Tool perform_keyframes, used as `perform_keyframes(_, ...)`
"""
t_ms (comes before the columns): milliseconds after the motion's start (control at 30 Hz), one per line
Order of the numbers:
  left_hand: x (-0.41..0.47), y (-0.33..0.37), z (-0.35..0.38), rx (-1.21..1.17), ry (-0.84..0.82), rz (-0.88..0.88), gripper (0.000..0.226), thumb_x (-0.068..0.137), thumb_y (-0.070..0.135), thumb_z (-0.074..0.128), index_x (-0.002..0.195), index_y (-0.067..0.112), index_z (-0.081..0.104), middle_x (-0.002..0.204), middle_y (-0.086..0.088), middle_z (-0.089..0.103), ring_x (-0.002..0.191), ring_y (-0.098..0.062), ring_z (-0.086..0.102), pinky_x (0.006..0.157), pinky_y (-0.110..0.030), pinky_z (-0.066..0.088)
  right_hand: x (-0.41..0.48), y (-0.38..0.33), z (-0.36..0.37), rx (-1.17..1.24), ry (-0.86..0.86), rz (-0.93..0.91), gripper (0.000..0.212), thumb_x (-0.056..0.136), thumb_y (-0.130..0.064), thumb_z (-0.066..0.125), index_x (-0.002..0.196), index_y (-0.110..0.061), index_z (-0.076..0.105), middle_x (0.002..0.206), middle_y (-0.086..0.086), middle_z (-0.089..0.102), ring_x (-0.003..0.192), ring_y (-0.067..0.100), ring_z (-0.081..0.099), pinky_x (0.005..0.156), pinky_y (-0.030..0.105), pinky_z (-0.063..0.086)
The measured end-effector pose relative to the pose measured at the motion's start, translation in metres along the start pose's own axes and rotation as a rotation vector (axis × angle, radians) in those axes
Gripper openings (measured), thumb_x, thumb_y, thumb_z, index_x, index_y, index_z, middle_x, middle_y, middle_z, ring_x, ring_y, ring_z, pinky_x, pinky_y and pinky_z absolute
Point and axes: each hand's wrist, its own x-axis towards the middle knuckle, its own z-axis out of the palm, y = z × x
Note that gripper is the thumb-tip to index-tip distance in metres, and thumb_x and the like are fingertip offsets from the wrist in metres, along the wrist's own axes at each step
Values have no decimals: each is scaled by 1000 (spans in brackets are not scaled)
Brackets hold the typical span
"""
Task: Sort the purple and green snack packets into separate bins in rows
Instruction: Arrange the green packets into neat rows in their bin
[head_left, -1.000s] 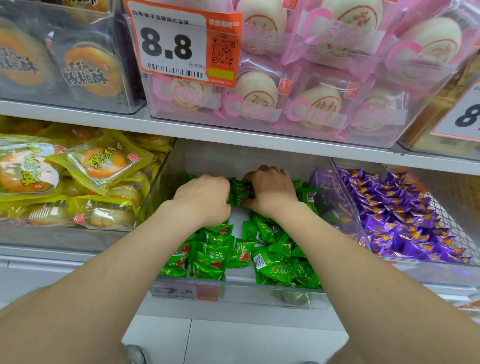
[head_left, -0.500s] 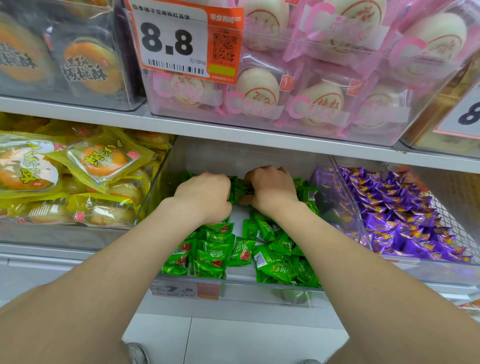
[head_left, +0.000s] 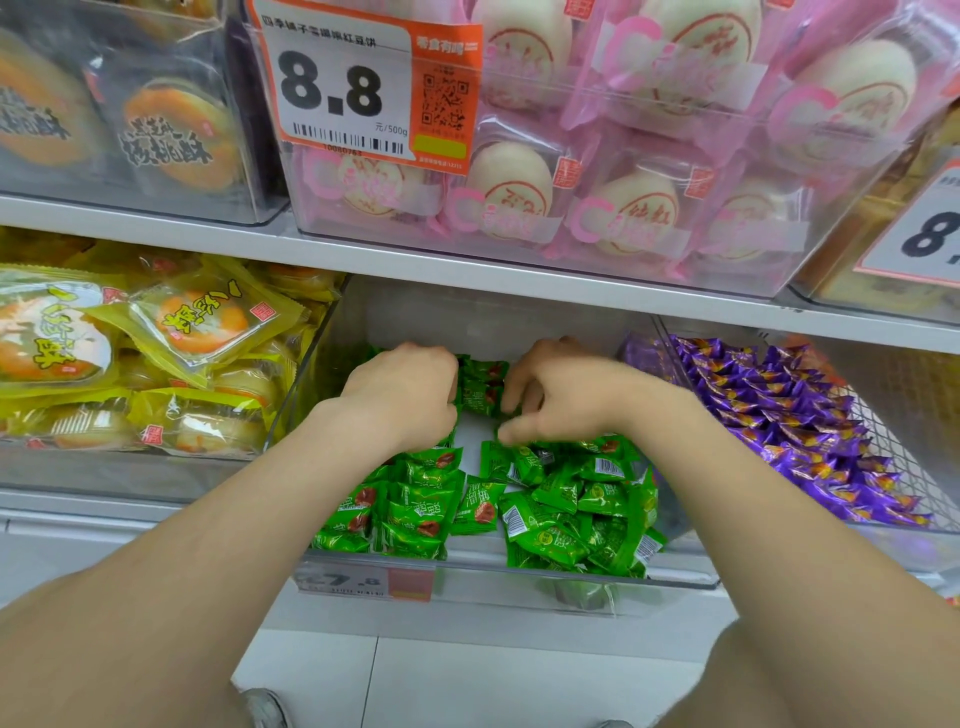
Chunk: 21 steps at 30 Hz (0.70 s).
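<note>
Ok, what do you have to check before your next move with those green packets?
1. Colours kept apart: ok. The purple packets fill their own bin, and none show among the green ones.
2. Left green row tidy: ok, its packets are lined up.
3. Right green pile in rows: not ok, it lies jumbled.
4. Green stack sits between the hands: ok. The right hand curls its fingers against it.
5. Left hand grip: cannot tell, its fingers are hidden.
</note>
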Motion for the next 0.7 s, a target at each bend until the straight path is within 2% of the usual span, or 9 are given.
perform_keyframes(33, 0, 1, 0, -14, 9, 4, 4, 90, 26, 64, 93, 28, 62, 101, -1, 66, 92, -28, 65, 81, -44, 60, -11, -3, -1, 8, -68, -25, 47, 71, -58, 89, 102, -26, 74, 88, -10, 72, 78, 9, 68, 73, 25, 55)
perform_keyframes(100, -1, 3, 1, -39, 23, 16, 9, 90, 23, 65, 91, 30, 60, 97, 0, 65, 91, -26, 65, 78, -40, 58, -21, -6, 6, -61, -89, -59, 63, 62, -65, 92, 107, -26, 71, 85, -13, 66, 73, 3, 61, 64, 25, 49)
perform_keyframes(167, -2, 5, 2, -63, 30, 27, 12, 90, 21, 66, 90, 32, 60, 90, 3, 62, 89, -24, 64, 73, -35, 54, -22, -9, 16, -115, -54, -85, 66, 62, -60, 94, 111, -23, 70, 81, -14, 58, 70, 1, 51, 64, 28, 45)
perform_keyframes(300, -3, 11, 1, -118, 28, 54, 18, 87, 20, 69, 92, 35, 61, 87, 7, 60, 88, -21, 65, 73, -33, 52, -29, -2, 15, -50, 31, -56, 36, 69, -35, 90, 99, -22, 74, 79, -9, 69, 73, 10, 64, 71, 29, 57)
perform_keyframes(367, -3, 12, 0, -165, 21, 55, 23, 84, 17, 73, 96, 34, 65, 92, 7, 62, 89, -17, 64, 76, -33, 54, -33, 6, 9, 12, 108, -35, 19, 71, -26, 82, 89, -23, 75, 74, -10, 71, 71, 8, 65, 76, 27, 58)
perform_keyframes(433, -5, 12, -3, -231, 7, 59, 32, 79, 16, 81, 102, 34, 68, 96, 9, 62, 84, -6, 60, 72, -24, 50, -36, 13, 3, 97, 180, -35, 11, 74, -22, 78, 84, -25, 75, 72, -10, 72, 68, 3, 66, 73, 23, 55)
perform_keyframes(500, -9, 14, -7, -267, -11, 109, 45, 72, 24, 91, 108, 34, 65, 101, 12, 60, 82, 1, 56, 66, -16, 43, -38, 16, 0, 202, 251, -35, 12, 77, -19, 77, 86, -27, 75, 75, -8, 72, 71, 5, 67, 69, 19, 49)
perform_keyframes(600, -18, 20, -14, -313, -1, 211, 66, 62, 36, 98, 112, 34, 55, 110, 12, 57, 91, -2, 60, 74, -24, 52, -42, 14, 0, 409, 318, 10, 16, 85, -14, 77, 95, -27, 79, 75, -4, 69, 63, 9, 60, 57, 15, 42)
perform_keyframes(700, -22, 24, -16, -347, 106, 299, 58, 63, 38, 97, 104, 35, 55, 107, 14, 59, 89, -4, 63, 79, -34, 57, -45, 6, -1, 1024, 171, 175, 20, 94, -1, 70, 104, -16, 79, 80, 7, 74, 60, 13, 66, 51, 18, 45)
